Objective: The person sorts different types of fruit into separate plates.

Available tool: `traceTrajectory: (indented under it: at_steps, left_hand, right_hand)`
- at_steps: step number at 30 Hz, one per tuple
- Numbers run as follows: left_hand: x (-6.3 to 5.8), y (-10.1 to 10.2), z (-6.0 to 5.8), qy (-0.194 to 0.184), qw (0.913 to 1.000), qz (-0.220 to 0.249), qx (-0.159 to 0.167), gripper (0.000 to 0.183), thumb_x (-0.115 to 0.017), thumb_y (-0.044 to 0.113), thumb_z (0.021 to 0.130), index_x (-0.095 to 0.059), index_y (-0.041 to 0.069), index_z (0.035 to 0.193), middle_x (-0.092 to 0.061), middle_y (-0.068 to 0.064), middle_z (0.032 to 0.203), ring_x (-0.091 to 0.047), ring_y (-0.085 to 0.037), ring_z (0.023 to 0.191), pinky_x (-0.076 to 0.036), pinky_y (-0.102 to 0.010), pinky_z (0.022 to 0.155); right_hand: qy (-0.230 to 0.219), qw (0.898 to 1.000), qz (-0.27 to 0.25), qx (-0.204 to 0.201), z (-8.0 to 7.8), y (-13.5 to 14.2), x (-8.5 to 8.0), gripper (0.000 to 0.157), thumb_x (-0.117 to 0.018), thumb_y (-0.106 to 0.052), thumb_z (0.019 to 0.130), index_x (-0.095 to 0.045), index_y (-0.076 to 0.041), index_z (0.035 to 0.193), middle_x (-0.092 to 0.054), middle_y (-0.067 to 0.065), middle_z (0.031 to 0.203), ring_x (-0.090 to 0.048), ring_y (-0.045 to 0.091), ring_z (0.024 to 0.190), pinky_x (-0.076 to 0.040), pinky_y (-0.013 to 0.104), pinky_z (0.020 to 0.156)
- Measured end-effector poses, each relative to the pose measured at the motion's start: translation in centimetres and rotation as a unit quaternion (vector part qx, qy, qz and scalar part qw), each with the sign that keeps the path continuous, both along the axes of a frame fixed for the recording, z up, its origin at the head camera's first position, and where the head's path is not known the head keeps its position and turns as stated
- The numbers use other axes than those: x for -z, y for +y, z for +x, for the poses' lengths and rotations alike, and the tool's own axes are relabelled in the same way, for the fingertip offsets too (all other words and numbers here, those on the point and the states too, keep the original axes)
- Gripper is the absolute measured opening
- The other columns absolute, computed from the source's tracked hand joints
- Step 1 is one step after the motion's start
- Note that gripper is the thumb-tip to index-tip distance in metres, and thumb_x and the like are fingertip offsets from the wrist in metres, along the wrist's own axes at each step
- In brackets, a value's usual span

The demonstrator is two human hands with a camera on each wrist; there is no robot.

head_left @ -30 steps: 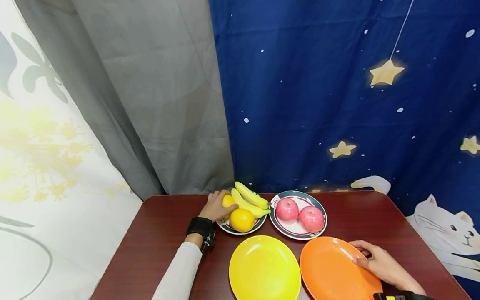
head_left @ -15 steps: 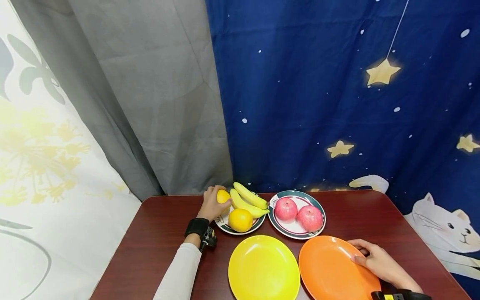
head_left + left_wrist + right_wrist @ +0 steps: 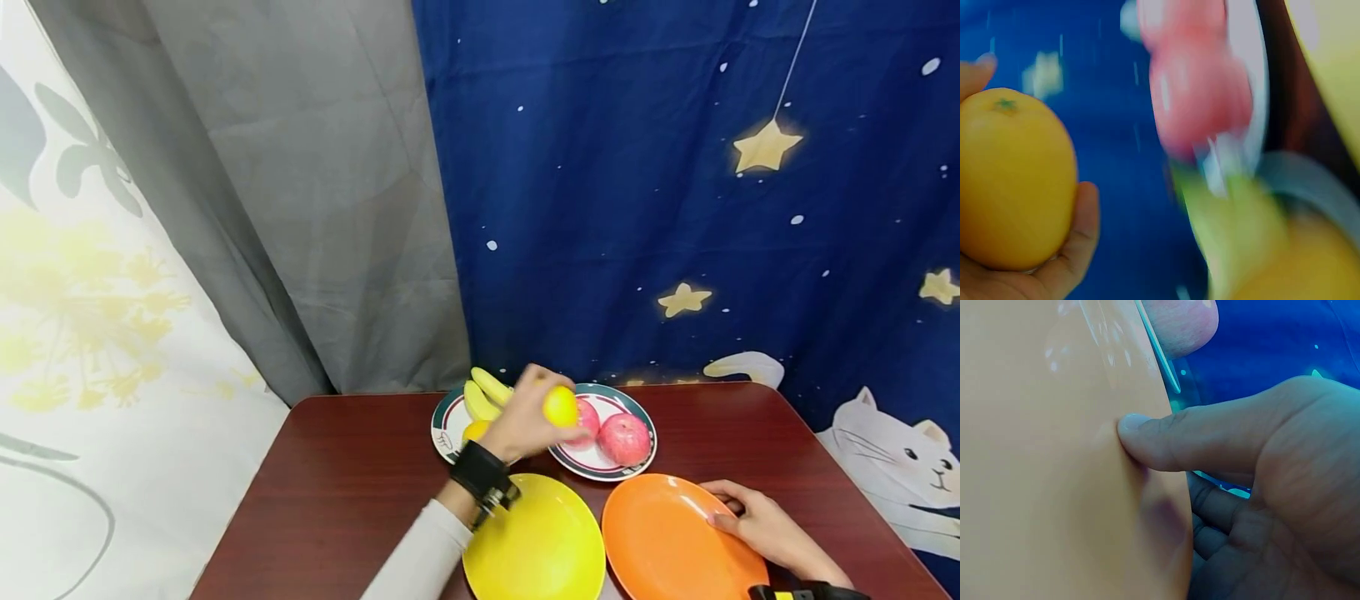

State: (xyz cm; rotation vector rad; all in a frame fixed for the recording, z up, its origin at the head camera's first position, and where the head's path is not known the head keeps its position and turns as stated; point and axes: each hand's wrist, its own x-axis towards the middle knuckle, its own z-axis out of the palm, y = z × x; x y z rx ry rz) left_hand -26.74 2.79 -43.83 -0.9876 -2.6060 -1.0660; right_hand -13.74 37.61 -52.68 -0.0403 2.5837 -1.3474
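In the head view my left hand point(image 3: 522, 419) holds an orange point(image 3: 560, 407) in the air, in front of the pink-red apples point(image 3: 626, 439) on their plate. The left wrist view shows this orange point(image 3: 1015, 181) with its green stem mark and the fingers and thumb around it. Down at the right, my right hand point(image 3: 776, 531) grips the edge of the orange plate point(image 3: 667, 542). Its thumb point(image 3: 1154, 445) lies on top in the right wrist view, with the other fingers partly hidden beyond the rim. A yellow plate point(image 3: 536, 546) lies below my left wrist.
A patterned plate point(image 3: 444, 435) at the back left bears bananas point(image 3: 482, 403) and another orange point(image 3: 475, 431), partly hidden by my left hand. The apples' plate point(image 3: 600, 474) stands to its right. Curtains point(image 3: 600, 208) hang behind the brown table point(image 3: 322, 492).
My left hand has lifted the orange off the back left plate and carried it to the right, toward the apples. My right hand has stayed on the orange plate.
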Motion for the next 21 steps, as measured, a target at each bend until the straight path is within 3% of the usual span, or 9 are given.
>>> traceTrajectory:
  at_steps: [2, 4, 7, 11, 15, 21]
  left_hand:
    - [0.4, 2.8, 2.1, 0.007, 0.9968, -0.065, 0.047, 0.062, -0.074, 0.06, 0.068, -0.056, 0.033, 0.121, -0.038, 0.006, 0.124, -0.043, -0.012, 0.109, -0.045, -0.019, 0.073]
    - [0.9, 5.2, 4.1, 0.022, 0.9864, -0.132, 0.096, 0.063, -0.072, 0.061, 0.069, -0.054, 0.034, 0.123, -0.037, 0.006, 0.126, -0.04, -0.01, 0.111, -0.042, -0.016, 0.072]
    - [2.1, 7.8, 6.7, 0.036, 0.9628, -0.217, 0.157, 0.061, -0.07, 0.06, 0.071, -0.053, 0.037, 0.124, -0.037, 0.009, 0.123, -0.039, -0.005, 0.105, -0.037, -0.011, 0.069]
    - [3.5, 9.7, 9.4, 0.024, 0.9262, -0.307, 0.218, 0.059, -0.067, 0.062, 0.074, -0.048, 0.042, 0.126, -0.034, 0.013, 0.12, -0.036, -0.001, 0.099, -0.032, -0.009, 0.068]
    - [4.7, 10.5, 10.8, 0.023, 0.8972, -0.366, 0.247, 0.055, -0.064, 0.062, 0.078, -0.045, 0.046, 0.126, -0.033, 0.015, 0.116, -0.033, -0.001, 0.096, -0.029, -0.011, 0.069]
    - [5.9, 10.8, 11.3, 0.059, 0.8813, -0.398, 0.248, 0.054, -0.064, 0.063, 0.077, -0.044, 0.048, 0.125, -0.032, 0.016, 0.107, -0.031, -0.003, 0.091, -0.026, -0.012, 0.066]
  right_hand:
    - [0.002, 1.0, 0.001, -0.004, -0.1, 0.0, 0.1, 0.048, -0.066, -0.021, 0.088, -0.051, 0.004, 0.126, -0.061, 0.014, 0.105, -0.059, 0.022, 0.08, -0.052, 0.031, 0.068]
    - [-0.003, 1.0, 0.012, 0.004, -0.3, 0.0, 0.1, 0.048, -0.066, -0.022, 0.088, -0.051, 0.003, 0.126, -0.062, 0.011, 0.103, -0.058, 0.022, 0.079, -0.052, 0.031, 0.067]
    - [-0.01, 0.999, 0.032, 0.019, -0.6, -0.3, 0.2, 0.048, -0.067, -0.023, 0.087, -0.053, 0.001, 0.126, -0.062, 0.008, 0.1, -0.057, 0.021, 0.079, -0.051, 0.03, 0.067]
    - [-0.019, 0.998, 0.039, 0.036, -0.7, -0.7, 0.0, 0.046, -0.066, -0.02, 0.087, -0.053, 0.0, 0.126, -0.061, 0.007, 0.098, -0.056, 0.021, 0.079, -0.051, 0.03, 0.067]
    - [-0.026, 0.999, 0.022, 0.04, -0.6, -0.5, -0.2, 0.048, -0.066, -0.022, 0.087, -0.052, 0.001, 0.127, -0.061, 0.007, 0.097, -0.056, 0.022, 0.079, -0.052, 0.031, 0.067]
    - [-0.022, 0.998, 0.028, 0.043, -0.4, -0.5, 0.0, 0.046, -0.066, -0.019, 0.087, -0.052, 0.001, 0.126, -0.06, 0.007, 0.096, -0.056, 0.022, 0.078, -0.052, 0.031, 0.066]
